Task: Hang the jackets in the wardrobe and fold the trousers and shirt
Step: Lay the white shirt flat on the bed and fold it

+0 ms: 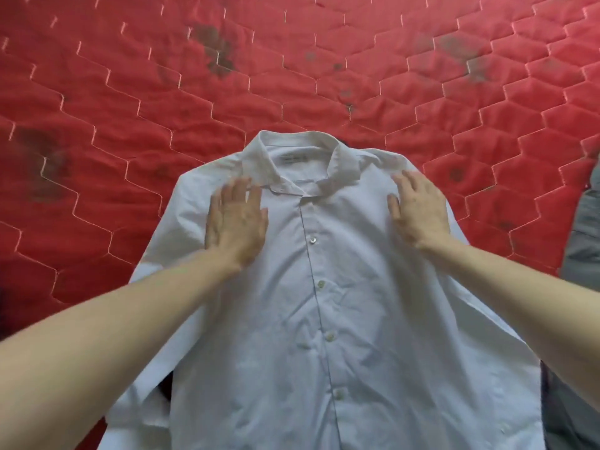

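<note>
White cotton shirt [324,319] lies front up and buttoned on a red quilted mattress [130,92], its collar [298,157] pointing away from the wearer of the camera and its hem running out of the bottom of the view; pale buttons [313,240] follow the placket down the middle, and soft creases cross the chest; the fabric looks faintly bluish in the shade; the left hand [235,222] rests flat on the shirt's left shoulder area just beside the collar, fingers straight and together, gripping nothing; the right hand [418,211] lies flat on the opposite shoulder, fingers likewise extended and holding nothing; both bare forearms reach in from the lower corners; dark stains mark the mattress's hexagonal stitching; a grey garment [581,241] lies at the right edge, touching the shirt's side.
</note>
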